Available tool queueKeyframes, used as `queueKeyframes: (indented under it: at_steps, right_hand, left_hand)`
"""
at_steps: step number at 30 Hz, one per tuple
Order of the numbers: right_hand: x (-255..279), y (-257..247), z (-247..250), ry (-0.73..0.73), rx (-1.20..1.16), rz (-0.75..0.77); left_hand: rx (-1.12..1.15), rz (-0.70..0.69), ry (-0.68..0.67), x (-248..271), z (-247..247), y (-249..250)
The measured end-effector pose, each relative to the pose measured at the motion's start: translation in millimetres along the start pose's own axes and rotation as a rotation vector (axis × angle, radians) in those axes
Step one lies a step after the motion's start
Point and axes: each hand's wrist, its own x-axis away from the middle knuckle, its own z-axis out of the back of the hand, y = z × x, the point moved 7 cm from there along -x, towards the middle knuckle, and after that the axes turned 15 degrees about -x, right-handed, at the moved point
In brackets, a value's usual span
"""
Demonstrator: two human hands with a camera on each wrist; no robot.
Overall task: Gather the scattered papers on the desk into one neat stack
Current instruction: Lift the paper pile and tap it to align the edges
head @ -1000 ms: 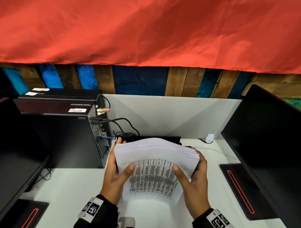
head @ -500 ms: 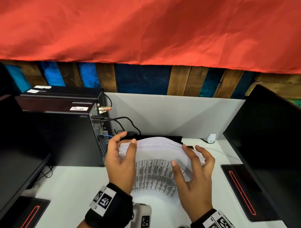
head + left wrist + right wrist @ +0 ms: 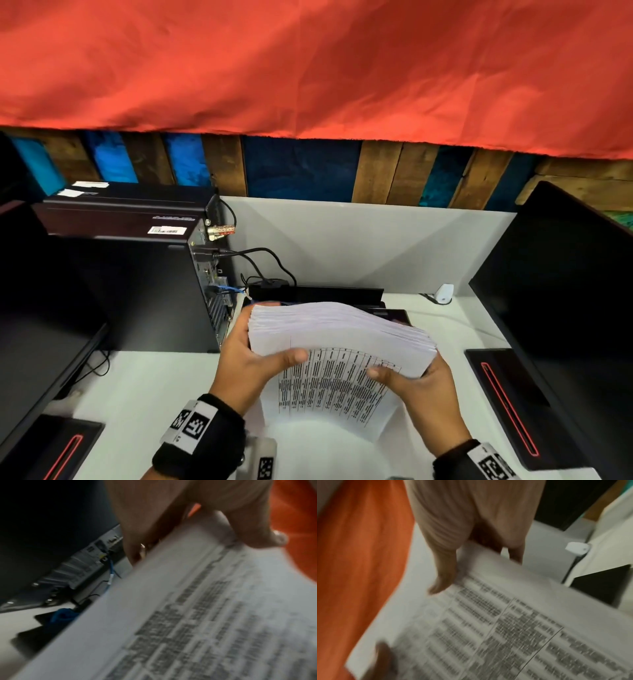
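Observation:
A thick stack of white printed papers [image 3: 339, 346] stands on its lower edge on the white desk [image 3: 137, 387], bowed toward me, printed table facing me. My left hand [image 3: 251, 359] grips its left side, thumb across the front sheet and fingers behind. My right hand [image 3: 416, 380] grips the right side the same way. Both wrist views are blurred: in the left one the stack [image 3: 205, 615] lies under my thumb [image 3: 257, 534]; in the right one the stack [image 3: 505, 628] is under my right thumb [image 3: 443, 580].
A black computer tower [image 3: 137, 281] with cables stands just left of the stack. Dark monitors flank the desk at left [image 3: 37, 308] and right [image 3: 565, 308]. A black box [image 3: 318, 294] lies behind the papers. A small white device [image 3: 444, 293] sits at the partition.
Half a second ago my fingers were spread over the stack's top edge. Both hands have since dropped to its sides and gripped it, and the stack leans more upright.

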Motion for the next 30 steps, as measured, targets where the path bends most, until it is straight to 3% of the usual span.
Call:
queueKeyframes:
  at_steps: [2, 5, 10, 19, 24, 30]
  right_hand:
    - [-9.1, 13.5, 1.4, -0.076, 0.011, -0.129]
    - [-16.8, 17.9, -2.2, -0.091, 0.053, -0.161]
    - [-20.9, -5.3, -7.1, -0.089, 0.015, -0.058]
    - [-14.6, -17.7, -5.8, -0.081, 0.0, -0.028]
    - [-9.0, -3.6, -1.2, -0.097, -0.014, -0.093]
    - [-8.4, -21.8, -10.5, -0.083, -0.078, 0.008]
  left_hand:
    - [-0.014, 0.113, -0.131, -7.1, -4.8, -15.6]
    - [-0.005, 0.196, -0.177, -9.3, -10.6, -27.1]
    - [0.027, 0.15, -0.149, -10.8, -9.8, -14.3]
    - [0.073, 0.075, -0.125, -3.7, -15.1, 1.6]
    - [0.054, 0.075, -0.113, 3.3, -16.5, -2.0]
    - [0.062, 0.033, -0.044, 1.6, -12.9, 9.9]
